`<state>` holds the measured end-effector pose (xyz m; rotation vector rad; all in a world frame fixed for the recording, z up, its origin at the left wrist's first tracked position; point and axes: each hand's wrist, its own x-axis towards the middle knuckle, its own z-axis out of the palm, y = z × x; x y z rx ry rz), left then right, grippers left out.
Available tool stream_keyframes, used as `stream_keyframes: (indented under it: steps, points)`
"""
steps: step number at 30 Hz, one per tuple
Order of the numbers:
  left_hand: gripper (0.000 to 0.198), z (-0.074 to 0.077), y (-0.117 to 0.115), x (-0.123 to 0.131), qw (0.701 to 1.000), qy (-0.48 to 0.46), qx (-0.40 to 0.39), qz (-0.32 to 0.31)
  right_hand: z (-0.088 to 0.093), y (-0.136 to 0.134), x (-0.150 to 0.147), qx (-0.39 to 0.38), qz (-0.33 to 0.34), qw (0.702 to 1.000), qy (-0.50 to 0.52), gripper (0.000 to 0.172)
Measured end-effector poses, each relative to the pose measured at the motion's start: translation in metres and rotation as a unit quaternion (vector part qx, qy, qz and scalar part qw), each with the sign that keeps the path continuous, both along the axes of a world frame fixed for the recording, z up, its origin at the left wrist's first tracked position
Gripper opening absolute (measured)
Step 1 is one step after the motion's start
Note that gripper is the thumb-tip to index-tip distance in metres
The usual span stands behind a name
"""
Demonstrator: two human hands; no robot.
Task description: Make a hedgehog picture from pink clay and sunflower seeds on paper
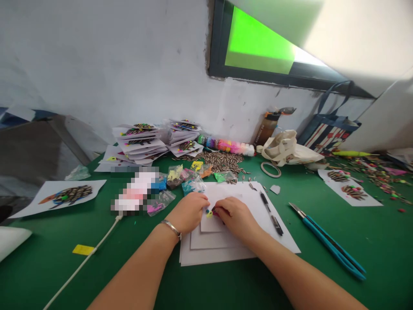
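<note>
My left hand [191,211], a metal bangle on its wrist, rests at the left edge of a small white card [214,224]. Its fingers are curled together, and whatever lies between them is hidden. Over the card's middle, my right hand [238,217] pinches with thumb and forefinger; a tiny dark thing shows at the tips, too small to name. Between the hands, a small yellow piece [209,214] lies on the card, with a dark teal bit just above it. Larger white sheets [232,255] are stacked underneath. A black pen [271,213] lies on their right side.
Blue-handled tweezers [332,243] lie to the right. Behind the paper are sunflower seeds [222,162], small bags of coloured pieces [193,186] and a tape roll [271,169]. Stacked seed-covered cards [142,144] stand at back left. A white cable [82,263] crosses the green table [129,249].
</note>
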<state>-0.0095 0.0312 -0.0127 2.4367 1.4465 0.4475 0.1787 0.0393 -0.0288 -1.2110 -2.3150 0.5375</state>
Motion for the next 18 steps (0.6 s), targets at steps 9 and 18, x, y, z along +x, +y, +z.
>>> stream_keyframes:
  steps: [9, 18]
  points:
    - [0.037, -0.0009, 0.0, 0.0008, 1.0, 0.004, -0.006, 0.0, -0.0037, -0.0032, -0.0079, 0.065, -0.021, 0.997, -0.036, 0.019]
    - [0.037, -0.0027, 0.0013, 0.0008, 1.0, -0.001, -0.003, -0.003, -0.0019, -0.0071, -0.0086, 0.086, -0.02, 0.995, -0.056, 0.022]
